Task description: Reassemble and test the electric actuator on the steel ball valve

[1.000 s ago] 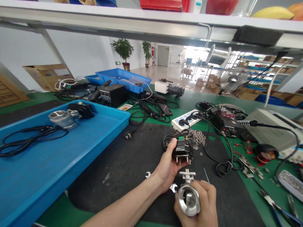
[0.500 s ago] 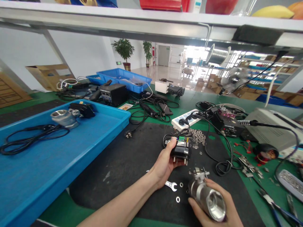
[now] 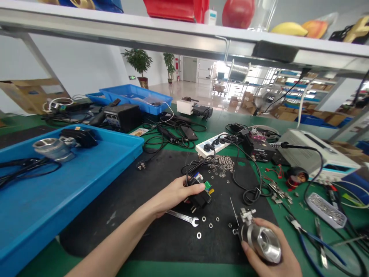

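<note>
Head view: we look down at a bench with a flat black rubber mat (image 3: 155, 173) on it.
Left hand: our left hand (image 3: 173, 194) is closed around a small black plastic box (image 3: 200, 197) with metal pins and a green bit. Our fingers lie over its top.
Where the box is: it is low over the middle of the mat, just beside a flat silver wrench (image 3: 183, 217). We cannot tell if it touches the mat.
Right hand: our right hand (image 3: 269, 261) is half closed like a cup. It holds a shiny round silver metal valve (image 3: 261, 238) from below.
Where the valve is: it is at the near right edge of the mat, tipped on its side. Its round hole faces us, and its little top post points up and away from us.
What changed: a second ago the box sat right above the valve's post, almost touching it. Now the two are well apart. The box has gone down and left. The valve has tipped over and moved right.
What that means: we think the two parts are not lined up to fit together right now.
Nearby: small loose silver rings (image 3: 203, 219) lie between our hands. A heap of silver rings (image 3: 221, 163) lies further back. A big blue plastic tray (image 3: 86, 173) sits on the left.
</note>
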### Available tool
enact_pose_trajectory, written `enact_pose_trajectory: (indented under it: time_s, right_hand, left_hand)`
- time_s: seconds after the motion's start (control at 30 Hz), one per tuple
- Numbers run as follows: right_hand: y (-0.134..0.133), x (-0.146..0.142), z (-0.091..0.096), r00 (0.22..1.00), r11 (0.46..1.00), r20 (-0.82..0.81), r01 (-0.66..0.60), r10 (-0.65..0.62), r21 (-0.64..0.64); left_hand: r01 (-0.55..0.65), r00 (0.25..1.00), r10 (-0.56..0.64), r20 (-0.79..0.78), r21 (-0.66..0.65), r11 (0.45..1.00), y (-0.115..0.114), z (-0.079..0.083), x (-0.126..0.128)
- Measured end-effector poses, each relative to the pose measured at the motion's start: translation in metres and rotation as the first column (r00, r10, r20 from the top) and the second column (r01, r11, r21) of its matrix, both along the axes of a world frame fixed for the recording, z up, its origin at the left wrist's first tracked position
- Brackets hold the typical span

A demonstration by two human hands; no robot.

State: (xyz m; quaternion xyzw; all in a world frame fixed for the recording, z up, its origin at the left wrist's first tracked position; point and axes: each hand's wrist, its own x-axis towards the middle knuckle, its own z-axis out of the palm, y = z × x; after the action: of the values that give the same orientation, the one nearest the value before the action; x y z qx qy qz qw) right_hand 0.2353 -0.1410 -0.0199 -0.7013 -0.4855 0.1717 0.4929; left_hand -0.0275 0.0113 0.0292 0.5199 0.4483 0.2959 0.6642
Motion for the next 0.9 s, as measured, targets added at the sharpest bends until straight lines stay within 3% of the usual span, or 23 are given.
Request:
enact_pose_trajectory:
  time_s: [0.17,0.4,0.53,0.67,0.77,0.9]
  right_hand:
    - [0.001,0.011,-0.008,0.983,0.97,0.125,-0.156,0.134,0.187]
    - [-0.004,0.008,-0.016,0.989,0.971,0.057,-0.142,0.134,0.19]
    - [-0.004,0.009,-0.016,0.992,0.974,0.02,-0.125,0.123,0.19]
    - [-0.001,0.012,-0.015,0.99,0.997,-0.124,-0.055,0.06,0.049]
    - [0.001,0.015,-0.014,0.949,0.997,-0.315,0.002,-0.026,-0.078]
    - [0.001,0.023,-0.017,0.869,0.998,-0.493,0.025,-0.048,-0.052]
  left_hand:
    - [0.009,0.979,0.004,-0.203,0.065,0.998,-0.002,0.0,-0.004]
    - [0.031,0.937,0.017,-0.349,0.132,0.991,0.001,0.009,-0.007]
    - [0.07,0.935,-0.036,-0.354,0.083,0.994,0.0,0.016,-0.009]
    - [0.042,0.82,0.042,-0.57,0.133,0.99,0.001,0.015,-0.017]
    - [0.066,0.718,0.127,-0.684,0.249,0.966,0.004,0.01,-0.023]
    - [0.16,0.63,0.227,-0.743,0.41,0.898,0.007,0.01,-0.033]
